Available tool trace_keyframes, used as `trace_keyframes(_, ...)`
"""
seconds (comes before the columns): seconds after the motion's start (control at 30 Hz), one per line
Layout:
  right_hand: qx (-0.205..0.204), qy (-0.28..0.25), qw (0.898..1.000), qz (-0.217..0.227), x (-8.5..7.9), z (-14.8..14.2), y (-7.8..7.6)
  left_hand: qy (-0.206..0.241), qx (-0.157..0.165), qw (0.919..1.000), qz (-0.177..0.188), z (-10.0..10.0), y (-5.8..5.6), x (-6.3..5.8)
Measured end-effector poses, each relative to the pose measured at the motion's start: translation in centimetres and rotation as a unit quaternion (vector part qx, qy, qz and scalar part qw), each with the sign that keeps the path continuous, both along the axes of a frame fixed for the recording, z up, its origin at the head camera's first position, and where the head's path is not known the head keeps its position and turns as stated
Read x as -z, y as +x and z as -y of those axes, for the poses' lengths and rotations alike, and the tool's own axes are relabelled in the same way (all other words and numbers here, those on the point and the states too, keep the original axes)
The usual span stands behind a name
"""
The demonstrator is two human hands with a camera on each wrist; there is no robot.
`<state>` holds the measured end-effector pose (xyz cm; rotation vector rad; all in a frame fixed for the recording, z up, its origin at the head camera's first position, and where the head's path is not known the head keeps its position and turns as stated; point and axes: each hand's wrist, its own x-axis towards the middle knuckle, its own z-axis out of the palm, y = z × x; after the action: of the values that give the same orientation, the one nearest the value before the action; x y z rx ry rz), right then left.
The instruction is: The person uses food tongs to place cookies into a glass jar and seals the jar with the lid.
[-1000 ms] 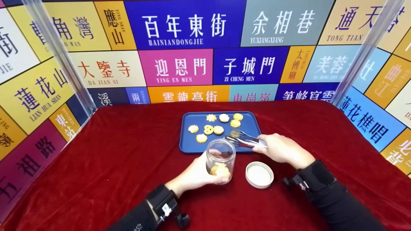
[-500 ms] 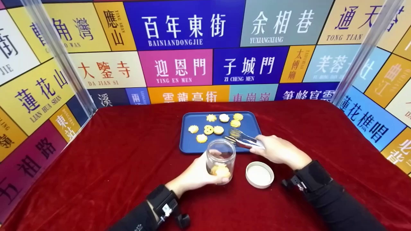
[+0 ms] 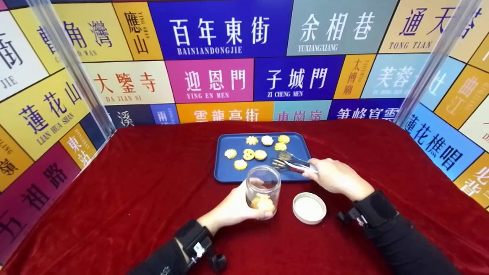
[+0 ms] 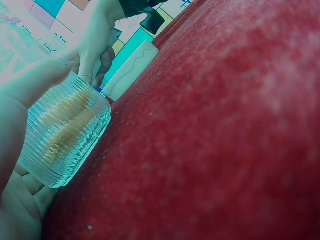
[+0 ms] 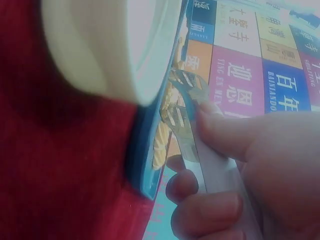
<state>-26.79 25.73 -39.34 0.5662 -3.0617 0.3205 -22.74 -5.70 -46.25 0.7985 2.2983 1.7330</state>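
My left hand [image 3: 231,206] grips a clear ribbed jar [image 3: 263,178], upright and without its lid, in front of the tray. Pale cookies [image 4: 70,125] lie at the jar's bottom. In my right hand [image 3: 336,175] are metal serving tongs [image 3: 300,166], pinched between thumb and fingers. Their fork-like tips stand apart low over the right part of the blue tray [image 3: 223,175], beside the cookies [image 3: 260,154]. Several cookies in varied shapes are spread over that tray. In the right wrist view the tong tips overlap the cookies on the tray.
A round cream-coloured lid [image 3: 309,208] lies on the red cloth [image 3: 153,191], just right of the jar and below the right hand. Behind the table rises a wall of coloured sign panels [image 3: 217,30], with clear upright posts [image 3: 424,76] at both sides.
The right hand and tongs dip slightly left, then shift a little right and farther away over the tray. The left hand and jar stay in place; the tray's cookies look unmoved.
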Motion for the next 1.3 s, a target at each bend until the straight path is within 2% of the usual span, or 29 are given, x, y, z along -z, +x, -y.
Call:
trace_keyframes(0.17,0.010,-0.013,1.000,-0.011,-0.9,-0.8,-0.3,-0.002,0.003,1.0000,-0.001,0.0,0.0,-0.1)
trace_keyframes(0.37,0.012,-0.033,0.999,-0.021,-3.0,-1.5,0.2,0.001,0.009,1.0000,0.002,0.0,0.0,-0.1)
trace_keyframes(0.8,-0.022,-0.030,0.998,-0.041,-6.7,-0.5,3.1,0.001,0.008,1.0000,-0.005,0.0,-0.1,0.0)
trace_keyframes(1.0,-0.033,-0.032,0.998,-0.047,-7.8,0.1,4.4,0.002,0.008,1.0000,-0.003,0.0,-0.1,0.1)
trace_keyframes(1.3,-0.083,-0.042,0.994,-0.062,-9.1,0.3,5.8,0.001,0.009,1.0000,-0.003,0.0,0.1,-0.2)
